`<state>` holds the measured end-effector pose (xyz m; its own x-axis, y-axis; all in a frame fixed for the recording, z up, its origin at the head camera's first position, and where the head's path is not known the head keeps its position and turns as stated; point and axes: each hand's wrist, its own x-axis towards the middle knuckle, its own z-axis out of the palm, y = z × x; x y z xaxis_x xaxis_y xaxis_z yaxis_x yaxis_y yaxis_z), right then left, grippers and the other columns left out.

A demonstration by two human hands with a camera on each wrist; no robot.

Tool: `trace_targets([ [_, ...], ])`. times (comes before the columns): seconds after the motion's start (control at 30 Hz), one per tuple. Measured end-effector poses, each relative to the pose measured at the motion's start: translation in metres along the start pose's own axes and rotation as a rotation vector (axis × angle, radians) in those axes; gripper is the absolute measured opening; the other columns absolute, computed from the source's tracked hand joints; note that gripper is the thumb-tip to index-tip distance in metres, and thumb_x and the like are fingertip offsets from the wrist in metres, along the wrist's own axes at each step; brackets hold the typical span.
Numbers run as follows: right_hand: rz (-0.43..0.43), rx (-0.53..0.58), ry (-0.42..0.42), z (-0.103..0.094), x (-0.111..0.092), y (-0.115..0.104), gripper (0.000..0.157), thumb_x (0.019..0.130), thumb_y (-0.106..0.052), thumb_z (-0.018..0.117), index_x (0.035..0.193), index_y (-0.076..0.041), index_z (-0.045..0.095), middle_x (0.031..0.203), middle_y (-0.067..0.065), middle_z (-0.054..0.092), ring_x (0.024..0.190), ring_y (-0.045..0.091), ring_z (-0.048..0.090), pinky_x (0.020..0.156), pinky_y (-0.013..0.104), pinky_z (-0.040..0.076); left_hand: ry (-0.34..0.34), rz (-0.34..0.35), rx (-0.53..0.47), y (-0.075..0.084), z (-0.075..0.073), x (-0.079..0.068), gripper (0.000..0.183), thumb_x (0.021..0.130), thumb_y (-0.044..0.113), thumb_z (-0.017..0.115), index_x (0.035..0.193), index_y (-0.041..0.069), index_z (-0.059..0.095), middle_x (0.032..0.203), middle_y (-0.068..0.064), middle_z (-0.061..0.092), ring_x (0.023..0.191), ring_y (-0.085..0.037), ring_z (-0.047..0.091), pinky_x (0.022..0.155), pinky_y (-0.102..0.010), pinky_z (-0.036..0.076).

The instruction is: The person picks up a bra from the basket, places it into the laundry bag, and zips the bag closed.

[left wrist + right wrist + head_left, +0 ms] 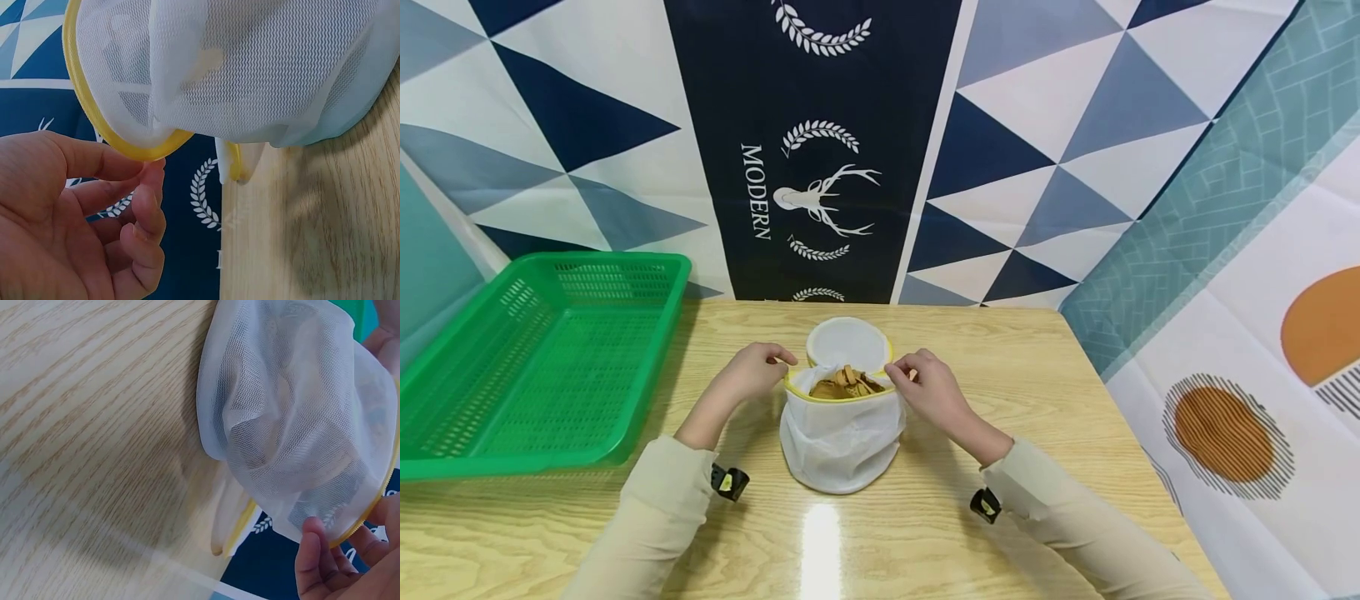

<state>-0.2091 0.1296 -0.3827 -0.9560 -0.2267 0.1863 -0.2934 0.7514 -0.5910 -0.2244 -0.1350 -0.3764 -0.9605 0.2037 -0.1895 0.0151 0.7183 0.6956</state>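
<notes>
A white mesh laundry bag (842, 442) with a yellow zipper rim stands upright on the wooden table. Its round lid (848, 343) is folded back on the far side. Through the mouth shows a crumpled brown item (844, 383), its kind unclear and its lower part hidden in the bag. My left hand (758, 370) pinches the left side of the rim between thumb and forefinger, with the other fingers loosely bent in the left wrist view. On the opposite side my right hand (928, 385) pinches the rim, and the mesh (281, 412) hangs in folds beside it.
To the left sits a large green plastic basket (658, 350) with perforated walls. The wooden table (1000, 350) ends at the back against a patterned cloth (985, 167). More printed cloth (1210, 333) hangs along the right side.
</notes>
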Motion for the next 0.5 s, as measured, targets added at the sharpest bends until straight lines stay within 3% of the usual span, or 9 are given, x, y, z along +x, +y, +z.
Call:
trace_targets([
  [0.5,0.025,0.031,0.017,-0.0004,0.0007,-0.0011,0.021,0.088,-0.031,0.053,0.09,-0.014,0.064,0.088,0.003,0.055,0.064,0.012,0.046,0.06,0.024,0.04,-0.019,-0.031,-0.074,-0.003,-0.0011,0.0085,0.03,0.09,0.024,0.047,0.108,0.003,0.059,0.099,-0.014,0.059,0.073,-0.021,0.057,0.061,-0.025,0.047],
])
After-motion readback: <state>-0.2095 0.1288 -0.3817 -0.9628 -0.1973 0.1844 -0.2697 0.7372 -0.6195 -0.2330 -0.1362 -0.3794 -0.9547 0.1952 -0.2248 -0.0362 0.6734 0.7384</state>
